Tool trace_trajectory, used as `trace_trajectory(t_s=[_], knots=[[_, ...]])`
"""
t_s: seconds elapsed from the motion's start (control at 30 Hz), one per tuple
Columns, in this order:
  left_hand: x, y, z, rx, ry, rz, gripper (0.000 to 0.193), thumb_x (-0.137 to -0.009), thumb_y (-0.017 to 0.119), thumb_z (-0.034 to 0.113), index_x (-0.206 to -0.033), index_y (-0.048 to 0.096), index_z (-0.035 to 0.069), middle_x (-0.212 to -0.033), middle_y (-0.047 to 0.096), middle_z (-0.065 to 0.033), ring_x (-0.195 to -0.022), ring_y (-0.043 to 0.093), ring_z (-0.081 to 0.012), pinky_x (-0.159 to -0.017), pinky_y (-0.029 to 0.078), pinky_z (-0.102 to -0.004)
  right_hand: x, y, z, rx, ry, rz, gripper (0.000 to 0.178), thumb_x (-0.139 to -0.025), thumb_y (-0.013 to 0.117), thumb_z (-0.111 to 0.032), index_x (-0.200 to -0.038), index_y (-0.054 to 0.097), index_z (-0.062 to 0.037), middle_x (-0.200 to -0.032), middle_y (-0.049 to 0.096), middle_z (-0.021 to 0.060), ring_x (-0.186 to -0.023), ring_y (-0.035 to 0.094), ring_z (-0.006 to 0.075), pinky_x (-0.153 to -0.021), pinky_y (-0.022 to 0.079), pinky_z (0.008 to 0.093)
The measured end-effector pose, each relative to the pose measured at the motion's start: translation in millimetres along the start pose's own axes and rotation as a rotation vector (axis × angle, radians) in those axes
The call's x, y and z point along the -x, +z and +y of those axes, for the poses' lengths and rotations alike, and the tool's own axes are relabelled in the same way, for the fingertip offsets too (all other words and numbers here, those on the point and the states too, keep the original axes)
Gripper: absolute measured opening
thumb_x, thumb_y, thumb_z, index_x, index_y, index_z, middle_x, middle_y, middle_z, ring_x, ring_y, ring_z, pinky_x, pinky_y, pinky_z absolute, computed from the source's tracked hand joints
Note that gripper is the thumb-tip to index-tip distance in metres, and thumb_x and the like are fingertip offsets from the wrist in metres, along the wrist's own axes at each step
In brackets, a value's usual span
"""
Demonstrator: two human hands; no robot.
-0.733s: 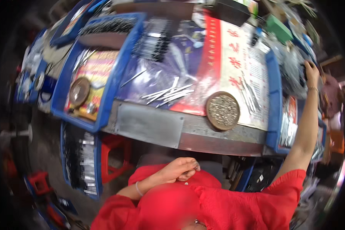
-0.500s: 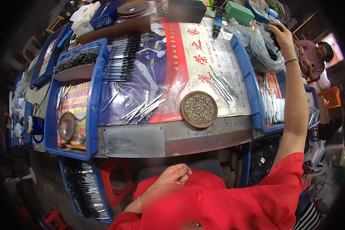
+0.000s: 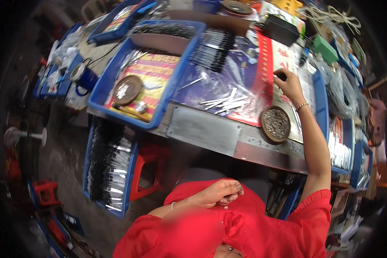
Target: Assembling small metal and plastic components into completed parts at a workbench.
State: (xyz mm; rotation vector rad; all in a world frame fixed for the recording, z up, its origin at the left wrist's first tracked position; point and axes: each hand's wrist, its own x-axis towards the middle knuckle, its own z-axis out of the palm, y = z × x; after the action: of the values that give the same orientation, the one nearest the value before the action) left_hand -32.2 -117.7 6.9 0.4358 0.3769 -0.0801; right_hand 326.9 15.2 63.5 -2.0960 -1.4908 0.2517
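Note:
My right hand is raised over the calendar sheet on the worktable, beyond a round brown dish of small metal parts. Its thumb and fingers curl together in a pinch; a dark patch shows between them, and what they hold cannot be made out. In front of my red clothing, my left hand is curled closed at lap height, with whatever is in it hidden by the fingers. Slim white-silver rods lie in a loose pile left of the dish. Behind them, black pen-like pieces are lined up in a row.
A blue tray with a small brown dish stands on the left. A metal plate covers part of the table's front edge. On the right are another blue tray and a clear plastic bag. A red stool stands below.
My right hand has come left and down from beside the plastic bag to above the calendar sheet. The view has turned left, and my left hand stays curled near my lap.

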Motion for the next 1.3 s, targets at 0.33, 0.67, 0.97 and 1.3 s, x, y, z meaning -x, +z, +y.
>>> trace_trajectory(t_s=[0.33, 0.67, 0.97, 1.3], knots=[[8, -2, -6, -0.022, 0.032, -0.053, 0.027, -0.093, 0.046, 0.028, -0.091, 0.052, 0.002, -0.059, 0.04, 0.0026, -0.045, 0.028, -0.0013, -0.038, 0.02, -0.0159, 10, 39, -16, 0.269, -0.164, 0.004, 0.03, -0.075, 0.06, -0.023, -0.099, 0.059, -0.0064, -0.093, 0.058, 0.016, -0.085, 0.059, 0.0312, -0.075, 0.046, 0.0387], [11, 0, -6, -0.05, -0.029, -0.012, 0.023, -0.092, 0.049, 0.026, -0.089, 0.054, 0.004, -0.06, 0.043, 0.0019, -0.043, 0.029, -0.0018, -0.039, 0.022, -0.0161, 26, 0, -11, 0.113, -0.223, -0.142, 0.041, -0.077, 0.063, -0.033, -0.102, 0.059, -0.0005, -0.098, 0.059, 0.0191, -0.093, 0.057, 0.0312, -0.082, 0.044, 0.0356], [11, 2, -4, -0.063, -0.05, 0.0, 0.025, -0.092, 0.048, 0.027, -0.089, 0.054, 0.003, -0.06, 0.044, 0.0022, -0.043, 0.029, -0.0012, -0.039, 0.021, -0.0159, 12, -3, 3, 0.038, -0.106, 0.049, 0.024, -0.074, 0.061, -0.018, -0.089, 0.063, -0.0006, -0.084, 0.064, 0.0167, -0.079, 0.062, 0.0296, -0.073, 0.048, 0.0357], [27, 7, -11, -0.055, -0.076, 0.055, 0.022, -0.09, 0.05, 0.025, -0.09, 0.053, 0.003, -0.057, 0.043, -0.0008, -0.042, 0.031, -0.005, -0.039, 0.025, -0.0189, -16, 75, -47, 0.429, -0.156, 0.002, 0.019, -0.074, 0.053, -0.011, -0.086, 0.067, -0.0072, -0.084, 0.065, 0.0131, -0.081, 0.064, 0.0277, -0.065, 0.051, 0.0389]])
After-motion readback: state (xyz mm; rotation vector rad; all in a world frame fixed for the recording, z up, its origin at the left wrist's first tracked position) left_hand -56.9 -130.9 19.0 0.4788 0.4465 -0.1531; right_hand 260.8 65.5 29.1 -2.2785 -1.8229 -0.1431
